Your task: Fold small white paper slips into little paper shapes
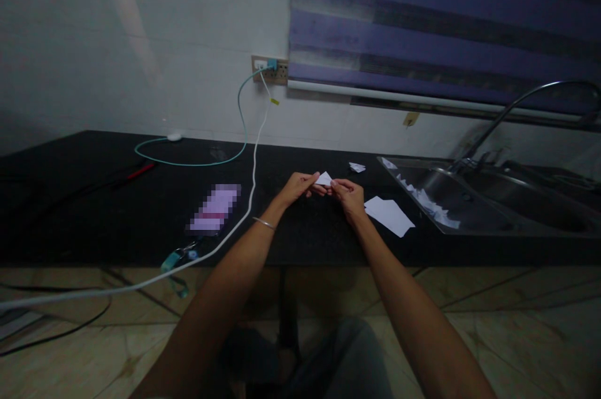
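Note:
A small piece of folded white paper (324, 179), triangular at the top, is held just above the black counter. My left hand (299, 187) pinches its left side, thumb on the near face and fingers behind. At its right corner, my right hand (348, 196) grips it between thumb and fingers. Loose white paper sheets (389, 215) lie flat just right of my right hand. Behind them sits a small folded paper piece (357, 167). Several more folded papers (425, 200) stand in a row along the sink's left rim.
To the right is a metal double sink (474, 198) with a curved faucet (507, 111). A phone (216, 210) with a teal strap (171, 260) lies on the left. A white cable (254, 180) and a teal cable (197, 165) run from the wall outlet (270, 70) across the black counter (300, 242).

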